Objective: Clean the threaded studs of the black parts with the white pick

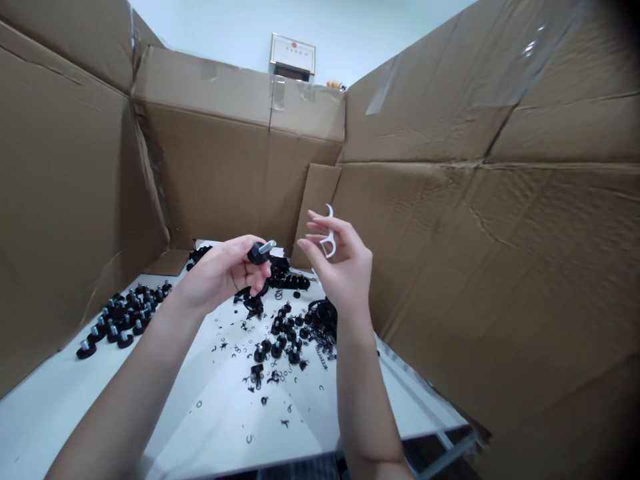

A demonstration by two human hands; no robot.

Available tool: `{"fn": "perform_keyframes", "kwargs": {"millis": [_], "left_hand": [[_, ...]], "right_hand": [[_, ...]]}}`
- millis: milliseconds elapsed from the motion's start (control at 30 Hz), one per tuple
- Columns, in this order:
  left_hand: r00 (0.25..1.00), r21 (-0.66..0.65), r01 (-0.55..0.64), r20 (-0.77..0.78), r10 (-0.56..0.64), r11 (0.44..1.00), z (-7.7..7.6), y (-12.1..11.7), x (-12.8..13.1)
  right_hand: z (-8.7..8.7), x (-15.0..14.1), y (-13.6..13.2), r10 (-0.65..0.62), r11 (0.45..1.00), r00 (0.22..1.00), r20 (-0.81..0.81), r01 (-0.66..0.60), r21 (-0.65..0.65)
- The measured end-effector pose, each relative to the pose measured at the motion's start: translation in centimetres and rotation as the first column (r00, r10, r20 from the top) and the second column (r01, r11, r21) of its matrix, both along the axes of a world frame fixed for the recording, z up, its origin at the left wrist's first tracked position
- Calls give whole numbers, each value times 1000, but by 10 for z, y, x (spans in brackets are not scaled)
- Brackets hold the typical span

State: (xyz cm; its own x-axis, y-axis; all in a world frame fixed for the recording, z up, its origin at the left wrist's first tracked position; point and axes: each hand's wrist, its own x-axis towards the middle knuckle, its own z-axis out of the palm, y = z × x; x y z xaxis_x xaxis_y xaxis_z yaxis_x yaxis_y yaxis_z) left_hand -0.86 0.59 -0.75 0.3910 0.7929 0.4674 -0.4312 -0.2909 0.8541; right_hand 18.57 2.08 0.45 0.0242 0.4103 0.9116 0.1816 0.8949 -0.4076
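Raised above the table, my left hand grips a black-headed levelling foot, its metal threaded stud pointing up and to the right. A short distance to the right is my right hand, with a white floss pick tucked among its fingers. The curved pointed end of the pick sticks up and its forked end hangs low. The two hands are apart. Below them lies a loose group of similar black levelling feet, mixed with small rings and springs.
Many more levelling feet stand stud-up at the left of the white table. Black parts pile up at the back, and small springs lie right of centre. Tall cardboard walls enclose the table. A framed certificate hangs behind.
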Motion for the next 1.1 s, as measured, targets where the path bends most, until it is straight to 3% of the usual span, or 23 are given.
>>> {"fn": "perform_keyframes", "kwargs": {"millis": [100,167,300,500,733,900,1033,1100], "left_hand": [[998,-8,65,19,-64,998,0,-3,5],[996,-5,83,29,-83,997,-1,-3,8],[994,-3,99,56,-99,995,-4,0,13],[965,31,239,102,-241,971,-6,2,16],[952,13,277,131,-277,961,-11,4,23],[967,-19,151,210,-144,988,-13,4,29],[978,20,-80,195,75,997,-10,1,32],[960,81,-241,163,226,967,-11,0,34]], "right_hand": [[1,-10,-15,316,948,948,42,-313,-64],[1,-16,-21,381,918,924,31,-374,-134],[-2,-22,-20,336,899,939,-74,-343,-272],[-1,-19,-10,415,818,882,-224,-469,-332],[2,-12,-19,245,925,967,-75,-256,-279],[0,-14,-20,132,976,991,14,-128,-174],[-1,-18,-15,181,965,983,-11,-180,-193],[-3,-20,-10,231,939,971,-65,-240,-245]]}}
